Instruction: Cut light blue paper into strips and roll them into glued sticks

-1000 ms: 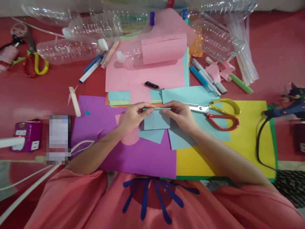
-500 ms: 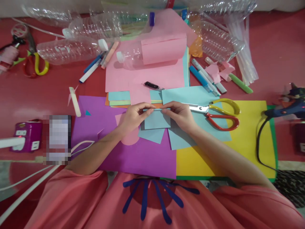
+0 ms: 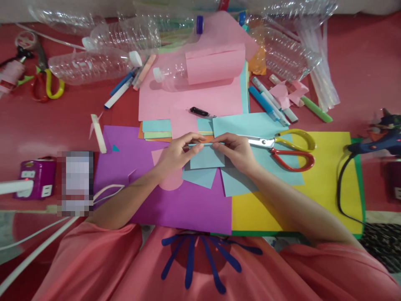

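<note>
Over the far right part of the purple sheet (image 3: 188, 213) on the red desk (image 3: 72, 117), the left hand (image 3: 179, 153) and the right hand (image 3: 236, 151) each hold the small blue paper (image 3: 206, 159) in a narrow pinch grip, thumbs on its near side. It looks light, thin and fairly stiff, probably not slippery, yet easily creased or crushed. Its far edge, seemingly folded or rolled into a slim strip, seems the best hold, at two points set apart, with light, even pressure.
</note>
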Motion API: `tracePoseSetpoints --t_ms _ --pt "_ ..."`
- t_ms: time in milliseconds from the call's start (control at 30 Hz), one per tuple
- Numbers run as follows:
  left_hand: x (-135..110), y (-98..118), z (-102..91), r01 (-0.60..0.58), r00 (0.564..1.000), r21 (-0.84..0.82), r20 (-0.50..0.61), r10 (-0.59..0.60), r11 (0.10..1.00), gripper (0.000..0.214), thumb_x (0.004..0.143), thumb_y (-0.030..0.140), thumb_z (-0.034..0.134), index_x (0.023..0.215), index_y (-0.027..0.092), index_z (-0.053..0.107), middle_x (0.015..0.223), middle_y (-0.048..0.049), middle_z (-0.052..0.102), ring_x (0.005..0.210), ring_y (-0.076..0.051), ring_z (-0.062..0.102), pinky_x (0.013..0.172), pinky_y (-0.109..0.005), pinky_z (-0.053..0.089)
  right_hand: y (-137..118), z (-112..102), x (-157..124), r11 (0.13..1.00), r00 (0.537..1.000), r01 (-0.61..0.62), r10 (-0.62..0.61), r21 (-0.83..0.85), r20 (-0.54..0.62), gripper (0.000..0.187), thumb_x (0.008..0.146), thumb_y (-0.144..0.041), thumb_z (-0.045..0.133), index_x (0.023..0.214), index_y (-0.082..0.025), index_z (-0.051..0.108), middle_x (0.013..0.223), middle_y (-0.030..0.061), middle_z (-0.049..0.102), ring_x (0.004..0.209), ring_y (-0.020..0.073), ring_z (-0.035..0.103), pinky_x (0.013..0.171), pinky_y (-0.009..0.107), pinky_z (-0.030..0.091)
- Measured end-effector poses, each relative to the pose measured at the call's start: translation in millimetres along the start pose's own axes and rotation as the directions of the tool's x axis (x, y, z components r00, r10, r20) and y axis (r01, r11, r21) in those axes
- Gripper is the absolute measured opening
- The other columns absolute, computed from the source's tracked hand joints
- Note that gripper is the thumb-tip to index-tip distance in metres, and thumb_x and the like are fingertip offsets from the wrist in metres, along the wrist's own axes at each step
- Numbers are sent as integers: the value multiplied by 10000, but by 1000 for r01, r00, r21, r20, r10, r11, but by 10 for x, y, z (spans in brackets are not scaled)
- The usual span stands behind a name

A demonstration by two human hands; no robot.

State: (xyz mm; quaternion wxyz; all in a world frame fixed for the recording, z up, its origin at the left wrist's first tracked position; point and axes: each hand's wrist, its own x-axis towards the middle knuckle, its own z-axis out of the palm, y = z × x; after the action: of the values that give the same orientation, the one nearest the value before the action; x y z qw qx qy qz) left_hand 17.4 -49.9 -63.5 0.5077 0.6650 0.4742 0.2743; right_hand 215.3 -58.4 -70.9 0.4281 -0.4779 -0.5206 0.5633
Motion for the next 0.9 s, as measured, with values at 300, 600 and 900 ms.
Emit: tracePoseSetpoints --t_ms 300,600,900 --pt "-34 -8 15 -54 996 50 68 50 997 418 926 515 510 1242 241 516 1188 -56 652 1045 -187 641 833 -282 507 8 14 -24 998 1000 3 -2 -62 16 177 769 -376 719 766 -200 740 729 21 698 625 123 550 602 299 429" --pt "5 -24 12 -67 997 -19 44 68 998 210 932 392 521 1001 216 612 993 -31 693 955 -160 650 823 -276 501 6 38 -27 998 999 30 -32 -50 -21 143 744 -355 756 789 -219 749 780 25 726 665 134 587 632 299 469" --pt "-11 -3 0 -35 999 -6 23 35 999 235 914 418 528 1023 225 607 997 -27 679 878 -146 633 693 -240 470 3 2 -40 996 1000 4 -4 -86 3 225 780 -420 735 787 -195 731 607 -18 585 535 95 428 525 268 349"
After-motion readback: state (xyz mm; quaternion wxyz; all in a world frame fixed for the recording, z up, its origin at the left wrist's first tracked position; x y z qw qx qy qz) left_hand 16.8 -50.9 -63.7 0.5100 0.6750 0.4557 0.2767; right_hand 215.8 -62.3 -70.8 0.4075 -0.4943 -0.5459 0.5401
